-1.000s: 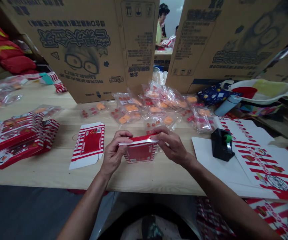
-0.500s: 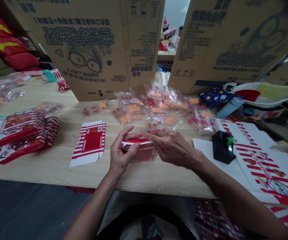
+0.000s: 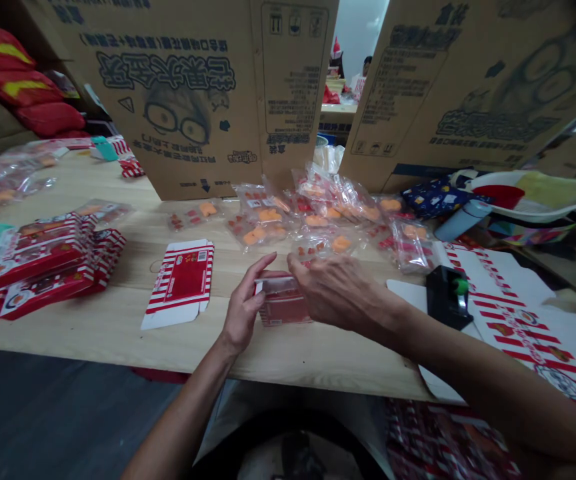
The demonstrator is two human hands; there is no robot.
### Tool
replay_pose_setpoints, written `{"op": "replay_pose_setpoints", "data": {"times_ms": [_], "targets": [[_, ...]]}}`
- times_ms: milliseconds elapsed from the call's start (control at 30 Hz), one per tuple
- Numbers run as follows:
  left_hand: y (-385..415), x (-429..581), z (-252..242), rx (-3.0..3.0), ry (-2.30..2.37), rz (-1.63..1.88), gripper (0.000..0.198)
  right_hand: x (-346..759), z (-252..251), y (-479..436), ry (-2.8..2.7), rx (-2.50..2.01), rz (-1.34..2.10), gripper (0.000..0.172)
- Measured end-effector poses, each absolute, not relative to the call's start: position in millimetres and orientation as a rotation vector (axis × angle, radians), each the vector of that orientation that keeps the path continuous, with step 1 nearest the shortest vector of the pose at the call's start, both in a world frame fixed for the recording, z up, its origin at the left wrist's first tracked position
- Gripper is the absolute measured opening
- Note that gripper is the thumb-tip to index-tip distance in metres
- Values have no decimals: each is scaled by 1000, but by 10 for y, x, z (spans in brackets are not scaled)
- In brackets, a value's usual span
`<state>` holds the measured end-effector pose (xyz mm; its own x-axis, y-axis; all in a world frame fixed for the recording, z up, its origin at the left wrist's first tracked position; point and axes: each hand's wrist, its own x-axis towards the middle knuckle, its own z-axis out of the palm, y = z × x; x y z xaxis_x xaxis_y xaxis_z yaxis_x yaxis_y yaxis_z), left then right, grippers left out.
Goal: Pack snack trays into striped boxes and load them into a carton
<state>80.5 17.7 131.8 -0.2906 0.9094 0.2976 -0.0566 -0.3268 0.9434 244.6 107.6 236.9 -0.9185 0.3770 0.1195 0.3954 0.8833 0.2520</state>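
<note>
Shifted farther across a red-and-white cardboard box, the right hand curls, grip hidden, while the left hand holds one end, likely for steadiness.

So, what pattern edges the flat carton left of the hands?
Red and white stripes edge the flat carton, seen best in the head view.

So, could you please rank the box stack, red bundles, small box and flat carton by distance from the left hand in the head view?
From the left hand, nearest first:
1. Small box: immediately right, between the hands.
2. Flat carton: left, on the table.
3. Box stack: farther left.
4. Red bundles: far back left.
</note>
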Motion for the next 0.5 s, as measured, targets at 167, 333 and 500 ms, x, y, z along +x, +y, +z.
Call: {"op": "replay_pose_setpoints", "data": {"times_ms": [167,333,500], "targets": [[172,825,1336,1198,1257,1751,40,2440,2237,1100,-2861,-790,-243,37],[182,834,1439,1218,1155,1771,25,2817,2231,1204,-2731,-412,728,41],[139,834,1549,1239,1036,1656,42,2985,2099,1260,-2562,-355,1125,40]]}}
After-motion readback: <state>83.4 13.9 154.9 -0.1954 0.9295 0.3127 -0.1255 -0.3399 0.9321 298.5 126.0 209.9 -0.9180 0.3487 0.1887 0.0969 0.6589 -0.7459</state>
